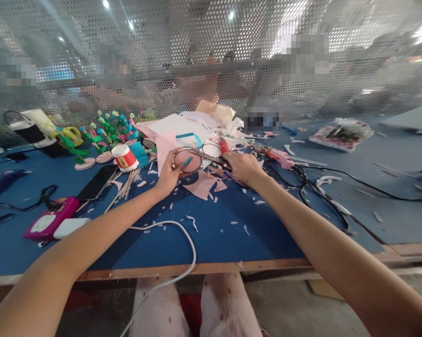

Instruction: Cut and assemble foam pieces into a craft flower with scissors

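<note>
My left hand (169, 175) is closed on a round pink paper piece (193, 161), pinching it just above the blue table (211, 234). My right hand (242, 167) grips a pair of scissors (211, 157) whose blades reach left across the pink piece. Pink paper offcuts (204, 185) lie on the table right under both hands. White paper snippets are scattered around them.
A red-and-white paper cup (125, 157) and wooden sticks (123, 188) lie to the left, by a black phone (97, 182) and green paper flowers (105, 128). A pink glue gun (279, 158) with black cables (323, 196) sits to the right. A white cable (183, 234) crosses the near edge. People sit behind a perforated screen.
</note>
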A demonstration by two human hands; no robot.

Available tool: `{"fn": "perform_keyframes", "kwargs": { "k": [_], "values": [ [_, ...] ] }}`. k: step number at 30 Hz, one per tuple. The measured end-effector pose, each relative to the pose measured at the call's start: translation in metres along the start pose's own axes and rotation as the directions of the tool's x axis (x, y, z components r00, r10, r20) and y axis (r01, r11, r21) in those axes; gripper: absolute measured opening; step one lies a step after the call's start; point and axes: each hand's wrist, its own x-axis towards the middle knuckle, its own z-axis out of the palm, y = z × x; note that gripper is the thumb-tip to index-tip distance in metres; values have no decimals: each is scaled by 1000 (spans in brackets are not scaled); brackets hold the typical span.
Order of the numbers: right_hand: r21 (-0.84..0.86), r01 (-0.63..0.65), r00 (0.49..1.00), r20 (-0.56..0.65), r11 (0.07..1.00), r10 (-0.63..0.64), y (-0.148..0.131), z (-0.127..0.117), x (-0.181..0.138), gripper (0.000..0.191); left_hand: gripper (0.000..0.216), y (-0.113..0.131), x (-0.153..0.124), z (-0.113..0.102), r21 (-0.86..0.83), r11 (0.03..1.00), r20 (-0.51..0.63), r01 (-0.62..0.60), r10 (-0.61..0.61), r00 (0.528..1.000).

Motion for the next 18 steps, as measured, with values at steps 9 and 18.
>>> {"fn": "perform_keyframes", "kwargs": {
  "k": [9,18],
  "values": [
    [-26,-38,999,-14,999,38,-2,-1,-1,63,51,3,-1,1,5,1000,-23,-9,9,1000],
    [-29,-20,1000,-22,999,19,0,-1,-1,61,49,-3,0,-2,15,999,-11,-37,38,999]
  ]
}}
